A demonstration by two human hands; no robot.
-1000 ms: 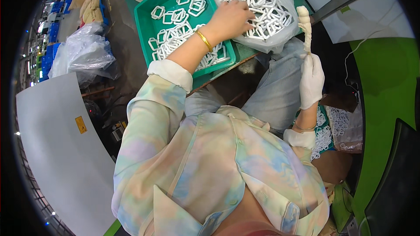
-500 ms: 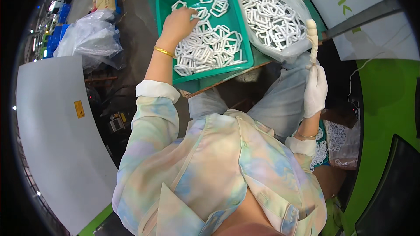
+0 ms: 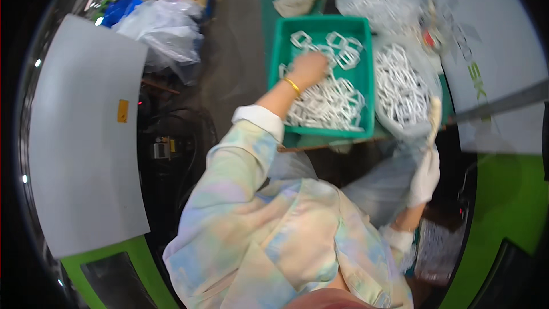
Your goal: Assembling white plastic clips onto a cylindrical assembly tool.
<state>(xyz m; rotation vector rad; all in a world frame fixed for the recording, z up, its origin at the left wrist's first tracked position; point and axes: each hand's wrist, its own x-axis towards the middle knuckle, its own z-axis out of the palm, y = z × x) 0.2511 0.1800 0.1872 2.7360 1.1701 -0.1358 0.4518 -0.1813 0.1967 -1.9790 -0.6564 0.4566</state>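
Observation:
My bare left hand (image 3: 309, 70), with a gold bangle at the wrist, reaches into a green tray (image 3: 370, 80). It is over a heap of white six-sided plastic rings (image 3: 326, 107). Its fingers look bent down among the rings, but blur hides whether they grip one. Some loose rings (image 3: 347, 51) lie spread out at the tray's far end. My right hand (image 3: 425, 178) wears a white glove and is closed round the lower end of a lumpy cream-coloured stick (image 3: 435, 115). The stick points up, beside a clear plastic bag (image 3: 436, 83) filled with more white rings.
Behind that bag stands another plastic bag (image 3: 377, 0) of white pieces. A crumpled cloth (image 3: 297, 3) lies beyond the tray. Grey-white panels flank me left (image 3: 91, 137) and right (image 3: 503, 80). A metal bar (image 3: 503, 103) juts in at right. Low at right sits another bag (image 3: 440, 249).
The whole view has shifted, so tray and bags now appear lower and further right. My left hand stays in the tray among the rings; my right hand still holds the stick.

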